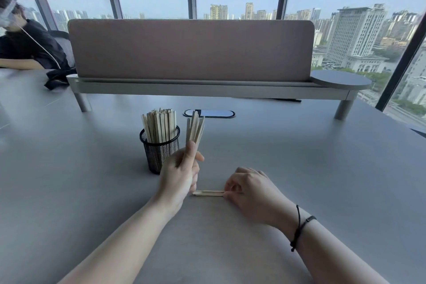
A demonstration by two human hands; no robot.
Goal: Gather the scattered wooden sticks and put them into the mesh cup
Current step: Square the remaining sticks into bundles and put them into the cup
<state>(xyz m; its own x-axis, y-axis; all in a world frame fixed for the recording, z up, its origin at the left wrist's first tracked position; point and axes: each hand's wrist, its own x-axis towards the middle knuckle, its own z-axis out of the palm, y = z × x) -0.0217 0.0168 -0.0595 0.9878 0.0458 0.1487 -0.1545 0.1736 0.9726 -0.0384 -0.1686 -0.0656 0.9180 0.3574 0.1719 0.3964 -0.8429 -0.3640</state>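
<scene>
A black mesh cup [159, 152] stands on the grey table [299, 168], filled with several upright wooden sticks [159, 125]. Just right of the cup, my left hand [181, 173] holds a bundle of sticks [195, 130] upright, their tips fanned out above my fingers. My right hand [251, 188] rests on the table to the right, its fingertips pinching the right end of flat-lying sticks [208, 193]. Those sticks lie horizontally between my two hands; how many there are is hard to tell.
A pink desk divider [191, 50] on a metal shelf spans the back of the table. An oval cable port [209, 113] sits behind the cup. Another person in dark clothing [25, 46] sits at the far left. Windows lie beyond.
</scene>
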